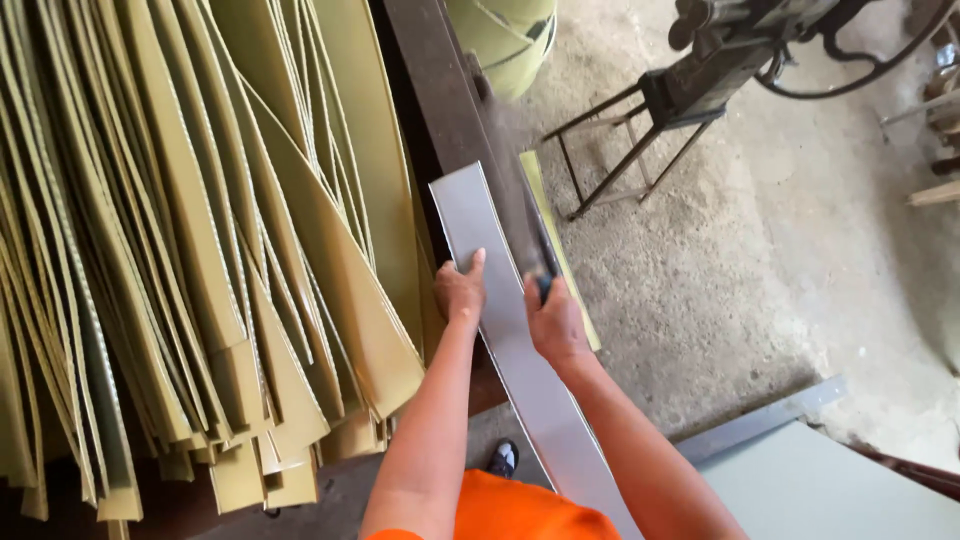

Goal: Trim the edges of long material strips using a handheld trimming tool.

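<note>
Loads of olive-green strips point(200, 250) already stacked upper left; one grey metal strip point(500, 300) underway on bench point(440, 110), left hand point(460, 293) pressing flat, right hand point(556, 320) gripping blurred tool point(540, 262).

The metal strip point(500, 300) lies lengthwise along the right edge of the workbench point(430, 80), its near end extending past the bench's near edge toward the person. The left hand point(460, 292) rests on the strip's left edge; the right hand point(556, 322) sits at its right edge, holding a tool point(538, 255) over the strip. The stack of folded strips point(180, 250) covers the bench to the left. A narrow strip point(560, 260) lies just right of the metal strip. A metal stand point(640, 140) stands on the floor point(760, 260) beyond, to the right. A flat panel point(830, 490) lies at the near right.
</note>
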